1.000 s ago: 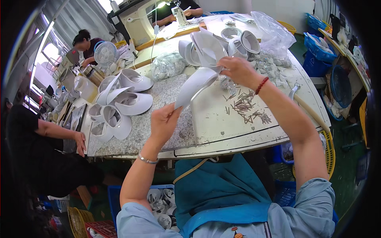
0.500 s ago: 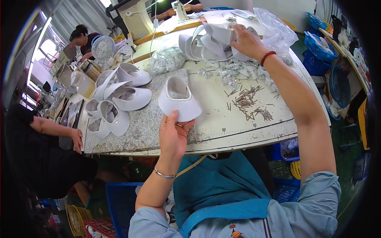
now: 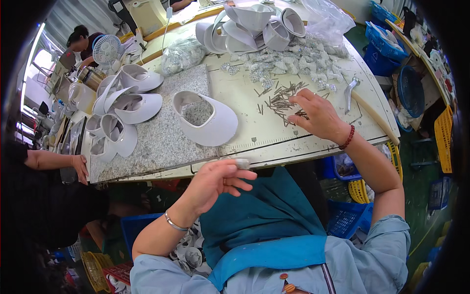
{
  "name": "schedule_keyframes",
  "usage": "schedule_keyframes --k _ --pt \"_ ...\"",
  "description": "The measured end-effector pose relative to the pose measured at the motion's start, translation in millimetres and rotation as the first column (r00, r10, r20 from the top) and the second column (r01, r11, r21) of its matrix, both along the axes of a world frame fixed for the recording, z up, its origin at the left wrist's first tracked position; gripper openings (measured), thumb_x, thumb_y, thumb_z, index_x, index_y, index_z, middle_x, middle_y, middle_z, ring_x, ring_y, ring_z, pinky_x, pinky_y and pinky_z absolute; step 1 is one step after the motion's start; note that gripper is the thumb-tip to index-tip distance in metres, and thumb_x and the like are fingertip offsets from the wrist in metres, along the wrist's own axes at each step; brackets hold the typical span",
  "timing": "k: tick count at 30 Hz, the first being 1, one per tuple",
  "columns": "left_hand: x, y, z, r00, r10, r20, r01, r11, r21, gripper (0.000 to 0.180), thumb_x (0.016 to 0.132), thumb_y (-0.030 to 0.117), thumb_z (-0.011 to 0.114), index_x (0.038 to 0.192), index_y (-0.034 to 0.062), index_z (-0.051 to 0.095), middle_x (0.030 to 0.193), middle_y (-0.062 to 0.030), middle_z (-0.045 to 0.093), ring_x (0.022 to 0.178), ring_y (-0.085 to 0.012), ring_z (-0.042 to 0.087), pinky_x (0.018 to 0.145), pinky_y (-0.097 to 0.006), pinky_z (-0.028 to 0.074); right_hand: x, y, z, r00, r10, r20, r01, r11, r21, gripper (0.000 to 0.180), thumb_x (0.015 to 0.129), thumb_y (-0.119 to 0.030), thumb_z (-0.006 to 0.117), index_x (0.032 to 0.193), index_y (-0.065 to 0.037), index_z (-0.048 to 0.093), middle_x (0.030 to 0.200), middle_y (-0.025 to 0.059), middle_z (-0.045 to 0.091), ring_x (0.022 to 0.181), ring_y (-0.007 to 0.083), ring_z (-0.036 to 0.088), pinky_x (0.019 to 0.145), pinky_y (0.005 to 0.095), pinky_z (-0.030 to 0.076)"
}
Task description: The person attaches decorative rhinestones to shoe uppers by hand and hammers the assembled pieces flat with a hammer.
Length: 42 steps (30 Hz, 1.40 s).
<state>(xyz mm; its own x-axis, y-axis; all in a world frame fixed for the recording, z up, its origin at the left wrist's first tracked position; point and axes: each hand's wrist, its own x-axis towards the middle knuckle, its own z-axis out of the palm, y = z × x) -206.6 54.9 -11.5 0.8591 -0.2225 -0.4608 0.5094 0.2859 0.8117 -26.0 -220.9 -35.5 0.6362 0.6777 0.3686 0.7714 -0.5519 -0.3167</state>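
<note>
A white shoe upper [image 3: 223, 122] with an oval opening lies partly on the speckled stone slab [image 3: 161, 132], nobody touching it. My left hand [image 3: 213, 183] is at the table's front edge, just nearer than the upper, fingers apart. A whitish-grey bit shows at its index fingertip; whether it is a cover or a loose piece I cannot tell. Over the heap of thin brown nails [image 3: 281, 98] is my right hand [image 3: 316, 115], its thumb and fingers bent but apart, the fingertips at the nails. To its right lies a hammer [image 3: 369, 110] with a pale wooden handle.
More white uppers stand at the slab's left [image 3: 139, 108] and in a pile at the back [image 3: 249, 29]. Silvery ornaments [image 3: 293, 61] lie before that pile, near clear plastic bags [image 3: 183, 54]. A co-worker's hand [image 3: 80, 166] rests at the left table edge.
My left hand has let go of the white upper and drawn back toward me. My right hand has come from the far pile down to the nails. The hammer now shows.
</note>
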Motion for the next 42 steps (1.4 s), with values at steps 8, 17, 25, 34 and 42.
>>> schedule_keyframes --k 8,17,25,34,42 --pt "96 -39 15 0.849 -0.219 0.482 -0.106 0.822 0.56 0.023 0.092 0.014 0.053 0.105 0.0009 0.066 0.095 -0.0063 0.071 0.078 -0.0112 0.067 0.061 -0.023 0.05 -2 16 -7 0.995 -0.013 0.099 0.011 1.0 0.017 0.048 0.08 -0.037 0.071 0.115 -0.006 0.06 0.108 0.012 0.055 0.099 0.0296 0.057 0.086 0.0415 0.045" --pt "235 -40 -22 0.791 -0.255 0.556 -0.486 0.289 0.825 0.047 0.077 0.025 0.064 0.114 -0.0042 0.063 0.109 -0.0228 0.067 0.096 -0.0303 0.066 0.086 -0.037 0.05 10 66 -19 0.933 0.298 0.2 -0.293 0.955 -0.054 0.033 0.084 -0.027 0.067 0.113 -0.012 0.063 0.118 0.0046 0.058 0.11 0.0239 0.053 0.096 0.0371 0.039" --pt "229 -47 -15 0.843 -0.384 0.377 -0.361 0.115 0.925 0.044 0.076 0.029 0.065 0.114 0.0078 0.065 0.114 -0.0147 0.064 0.1 -0.0337 0.063 0.086 -0.039 0.05 42 16 -20 0.937 0.174 0.304 -0.14 0.981 -0.131 0.015 0.086 -0.021 0.063 0.097 -0.011 0.067 0.104 0.0024 0.064 0.098 0.0205 0.06 0.09 0.0354 0.043" --pt "201 -50 -14 0.615 -0.747 0.253 -0.486 -0.107 0.867 0.027 0.081 0.01 0.06 0.107 0.0095 0.066 0.114 -0.0104 0.06 0.099 -0.0301 0.063 0.083 -0.041 0.05 47 -2 -15 0.977 0.021 0.213 -0.004 0.997 -0.079 0.01 0.086 -0.018 0.063 0.086 -0.009 0.064 0.089 0.0068 0.059 0.09 0.0261 0.058 0.083 0.0376 0.044" --pt "193 -51 -2 0.577 -0.559 0.595 -0.627 0.164 0.762 0.016 0.08 0.013 0.061 0.091 0.0026 0.067 0.103 -0.0128 0.063 0.085 -0.0306 0.065 0.076 -0.04 0.052 38 -7 -8 0.989 -0.148 -0.015 0.148 0.977 0.156 0.017 0.093 -0.021 0.054 0.092 -0.006 0.062 0.088 0.0123 0.06 0.087 0.0322 0.061 0.077 0.0424 0.048"
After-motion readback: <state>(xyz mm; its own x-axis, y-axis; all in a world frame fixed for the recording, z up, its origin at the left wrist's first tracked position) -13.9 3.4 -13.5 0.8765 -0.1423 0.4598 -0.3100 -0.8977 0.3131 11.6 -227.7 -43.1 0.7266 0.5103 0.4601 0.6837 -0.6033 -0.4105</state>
